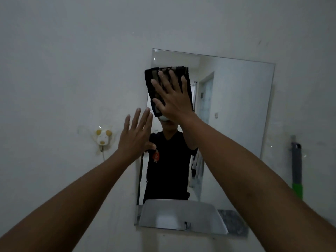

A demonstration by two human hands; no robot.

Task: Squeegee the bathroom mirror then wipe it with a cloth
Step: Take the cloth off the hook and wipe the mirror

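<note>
The mirror (234, 110) hangs on the pale wall (72, 60), right of centre. A basin (180, 215) shows in its lower part, seemingly a reflection; whether it holds anything cannot be told. The dim light blurs fine detail, and the dark cloth (154, 82) is half covered by the right hand (174, 99), which lies flat with fingers spread, pressing the cloth against the glass at the mirror's 10 o'clock corner. The left hand (136, 135), also spread and holding nothing, rests at the mirror's 9 o'clock edge. At 3 o'clock a grey and green squeegee (296, 168) hangs on the wall, its lower end cut off by the right forearm.
</note>
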